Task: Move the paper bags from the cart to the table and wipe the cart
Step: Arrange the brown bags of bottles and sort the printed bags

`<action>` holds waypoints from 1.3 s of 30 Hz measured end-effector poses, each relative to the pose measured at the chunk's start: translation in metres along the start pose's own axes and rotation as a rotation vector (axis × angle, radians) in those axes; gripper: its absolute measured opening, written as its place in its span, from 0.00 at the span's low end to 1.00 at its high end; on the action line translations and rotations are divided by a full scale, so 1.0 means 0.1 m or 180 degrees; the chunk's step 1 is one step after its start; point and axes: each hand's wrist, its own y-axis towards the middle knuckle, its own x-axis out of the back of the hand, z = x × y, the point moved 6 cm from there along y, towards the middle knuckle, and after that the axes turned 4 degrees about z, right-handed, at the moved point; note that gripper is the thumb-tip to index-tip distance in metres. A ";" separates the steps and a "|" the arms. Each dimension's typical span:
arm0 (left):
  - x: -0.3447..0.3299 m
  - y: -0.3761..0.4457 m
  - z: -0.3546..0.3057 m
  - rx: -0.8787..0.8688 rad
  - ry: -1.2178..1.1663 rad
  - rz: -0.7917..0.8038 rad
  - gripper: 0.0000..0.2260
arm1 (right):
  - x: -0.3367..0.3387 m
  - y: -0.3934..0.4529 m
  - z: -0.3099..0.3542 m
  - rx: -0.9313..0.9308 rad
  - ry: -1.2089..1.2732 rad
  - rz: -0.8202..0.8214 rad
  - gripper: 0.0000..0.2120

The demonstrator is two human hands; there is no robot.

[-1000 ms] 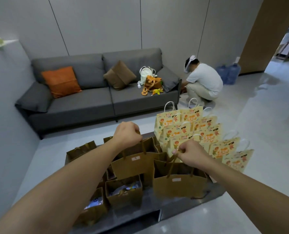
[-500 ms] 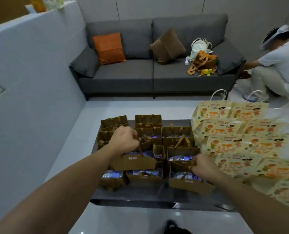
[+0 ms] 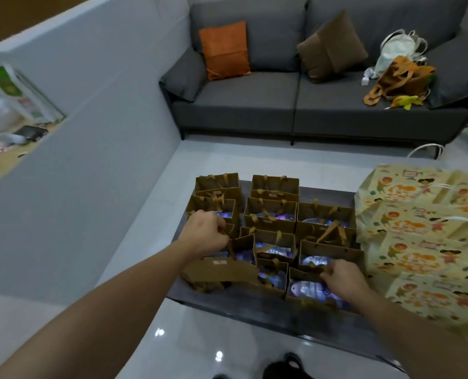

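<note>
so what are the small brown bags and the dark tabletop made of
Small brown bags: apparently matte kraft paper, going by the flat tan walls, crisp folds and ribbon-like handles. Dark tabletop: unclear; a smooth grey-black slab with faint streaks and a slight sheen, possibly stone or laminate.

brown bags point(image 3: 221, 269): matt kraft paper; floor point(image 3: 200, 337): glossy tile; sofa point(image 3: 254, 99): grey woven cloth

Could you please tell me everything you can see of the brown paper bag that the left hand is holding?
The brown paper bag is plain kraft paper with flat brown strap handles and a small pale label on its near face. The left hand grips a handle. It is tilted at the near left corner of the grey table, beside other brown bags. Something shiny bluish shows inside.
</note>
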 end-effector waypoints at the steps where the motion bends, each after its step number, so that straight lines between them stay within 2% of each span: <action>1: 0.00 0.01 0.03 -0.0004 -0.0021 0.0005 0.06 | 0.02 0.00 0.07 0.0053 -0.0001 -0.0050 0.07; 7: 0.06 0.07 0.20 -0.0034 -0.0138 -0.0093 0.06 | 0.11 0.01 0.58 0.0464 0.0056 -0.0054 0.12; 14: 0.22 0.25 0.35 -0.0147 -0.0306 -0.0268 0.05 | -0.16 0.13 0.95 0.0726 -0.0337 0.0181 0.09; 17: 0.27 0.35 0.43 -0.0038 -0.0378 -0.0332 0.06 | -0.22 0.36 1.06 0.0913 -0.0680 0.0266 0.19; 21: 0.25 0.50 0.55 0.0217 -0.0287 -0.0281 0.06 | -0.27 0.79 1.27 0.1448 -0.1536 0.0505 0.33; 25: 0.17 0.55 0.56 0.0416 -0.0148 -0.0297 0.07 | -0.38 1.22 1.37 0.1665 -0.1786 0.0950 0.40; 27: 0.15 0.57 0.52 0.0449 -0.0178 -0.0351 0.12 | -0.46 1.41 1.33 0.1708 -0.1892 0.1091 0.37; 32: 0.07 0.65 0.57 0.0647 -0.0249 -0.0315 0.14 | -0.81 1.65 1.22 0.1691 -0.1907 0.1708 0.24; 34: 0.04 0.68 0.60 0.0679 -0.0292 -0.0361 0.16 | -0.91 1.73 1.21 0.1652 -0.1872 0.1673 0.22; 37: -0.05 0.70 0.60 0.0647 -0.0298 -0.0258 0.07 | -0.99 1.77 1.22 0.1534 -0.1739 0.1383 0.11; 39: -0.10 0.73 0.62 0.0660 -0.0291 -0.0244 0.06 | -0.93 1.76 1.26 0.1432 -0.1473 0.1121 0.09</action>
